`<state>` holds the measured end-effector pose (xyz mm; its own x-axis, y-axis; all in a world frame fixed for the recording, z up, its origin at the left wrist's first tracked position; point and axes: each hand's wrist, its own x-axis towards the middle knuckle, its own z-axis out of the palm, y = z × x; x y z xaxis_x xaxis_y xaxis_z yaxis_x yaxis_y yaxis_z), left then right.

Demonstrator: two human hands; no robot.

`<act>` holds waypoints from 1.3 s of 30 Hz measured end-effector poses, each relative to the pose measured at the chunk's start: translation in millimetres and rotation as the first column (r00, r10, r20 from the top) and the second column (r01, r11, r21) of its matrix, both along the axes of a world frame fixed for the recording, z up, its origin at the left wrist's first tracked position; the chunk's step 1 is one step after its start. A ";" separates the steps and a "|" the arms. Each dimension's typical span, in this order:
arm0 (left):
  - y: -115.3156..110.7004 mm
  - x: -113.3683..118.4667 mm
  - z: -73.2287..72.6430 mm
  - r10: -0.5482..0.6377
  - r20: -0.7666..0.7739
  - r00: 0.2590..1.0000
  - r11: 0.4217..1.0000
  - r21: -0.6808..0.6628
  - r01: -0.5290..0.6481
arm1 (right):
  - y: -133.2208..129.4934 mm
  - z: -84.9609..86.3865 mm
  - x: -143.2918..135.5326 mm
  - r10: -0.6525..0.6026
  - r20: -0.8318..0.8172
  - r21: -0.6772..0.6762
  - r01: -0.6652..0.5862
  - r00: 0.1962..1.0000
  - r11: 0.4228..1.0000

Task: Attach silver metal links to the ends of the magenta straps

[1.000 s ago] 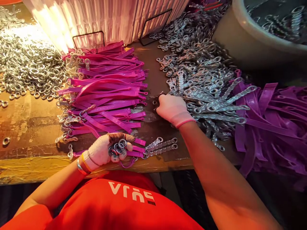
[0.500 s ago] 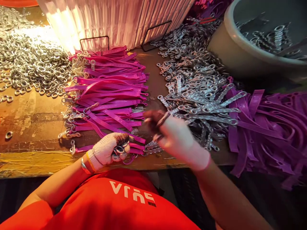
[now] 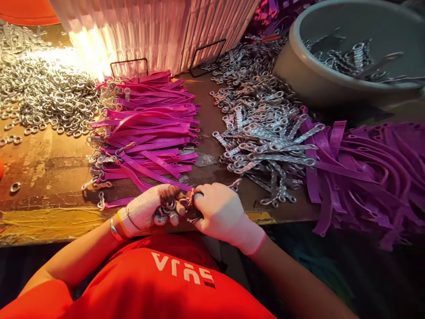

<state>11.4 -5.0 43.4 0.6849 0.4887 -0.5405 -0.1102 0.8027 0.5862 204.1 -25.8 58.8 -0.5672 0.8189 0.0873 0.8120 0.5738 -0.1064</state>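
My left hand (image 3: 144, 206), in a white knit glove with dark stained fingertips, is closed around several small metal rings (image 3: 170, 205) near the table's front edge. Against its fingertips is my right hand (image 3: 221, 215), also gloved, its fingers curled inward; what they grip is mostly hidden behind the hand. Flat purple straps (image 3: 149, 128) lie in a row just beyond both hands, metal fittings (image 3: 101, 200) at their left ends. One strap runs up to the fingers where the hands meet. A twisted metal link (image 3: 235, 183) pokes out behind my right hand.
Loose metal rings (image 3: 66, 102) are heaped at the left. Twisted metal links (image 3: 265, 137) are piled at the right, beside more purple straps (image 3: 372, 168). A grey tub (image 3: 299, 57) holds further links. A ribbed translucent panel (image 3: 159, 35) stands at the back, with wire supports (image 3: 147, 66).
My right hand has come left and down from beside the link pile to meet my left hand. My left hand stays in place, still holding the rings. The view has shifted slightly.
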 end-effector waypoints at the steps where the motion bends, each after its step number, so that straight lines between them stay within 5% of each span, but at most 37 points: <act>1: -1.3 -1.3 3.3 -0.029 -0.033 0.999 0.997 0.069 0.031 | -0.3 2.0 -0.4 -0.031 -0.011 -0.023 0.031 0.999 0.999; 4: -5.1 -0.3 6.0 -0.074 -0.115 0.991 0.976 0.193 0.095 | -2.2 3.0 -2.0 -0.079 -0.041 -0.058 0.077 0.996 0.995; 10: -8.4 11.0 0.6 -0.041 -0.164 0.986 0.988 0.143 0.065 | -23.6 -12.7 6.3 -0.076 -0.150 0.073 0.088 0.986 0.993; 15: -7.5 19.4 3.3 -0.204 -0.275 0.940 0.942 0.206 0.265 | -44.1 -14.3 18.4 -0.091 -0.110 -0.009 0.090 0.990 0.996; 18: -0.5 26.7 4.9 -0.223 -0.292 0.930 0.920 0.251 0.300 | -47.9 -15.2 17.2 -0.219 -0.227 -0.204 0.174 0.949 0.964; 20: 9.1 32.0 4.8 -0.196 -0.346 0.917 0.888 0.333 0.316 | -47.3 -19.8 14.7 -0.403 -0.381 -0.460 0.208 0.832 0.864; 22: 21.5 36.9 2.2 -0.137 -0.474 0.870 0.755 0.518 0.401 | -45.6 -25.8 14.9 -0.558 -0.445 -0.617 0.211 0.700 0.758; 24: 33.2 41.3 -3.8 -0.030 -0.638 0.770 0.503 0.656 0.563 | -43.7 -30.3 19.4 -0.649 -0.462 -0.621 0.302 0.605 0.724; 26: 40.6 45.8 -11.9 0.040 -0.773 0.633 0.267 0.619 0.739 | -41.9 -32.6 26.3 -0.705 -0.467 -0.578 0.419 0.534 0.700; 28: 42.4 50.4 -19.6 0.053 -0.858 0.510 0.149 0.512 0.846 | -39.8 -34.0 31.8 -0.726 -0.457 -0.574 0.454 0.514 0.682; 30: 41.1 53.4 -23.8 0.046 -0.887 0.460 0.112 0.462 0.880 | -37.0 -36.0 33.6 -0.712 -0.434 -0.571 0.443 0.552 0.691; 33: 42.0 49.5 -21.0 0.050 -0.884 0.466 0.105 0.468 0.877 | -31.6 -40.1 29.3 -0.622 -0.420 -0.501 0.403 0.660 0.766; 35: 45.8 39.9 -14.8 0.022 -0.832 0.555 0.177 0.549 0.817 | -28.1 -41.9 23.7 -0.542 -0.425 -0.433 0.363 0.725 0.825; 39: 49.8 14.9 -3.7 -0.114 -0.582 0.805 0.626 0.587 0.513 | -22.9 -39.2 9.7 -0.448 -0.359 -0.310 0.348 0.819 0.885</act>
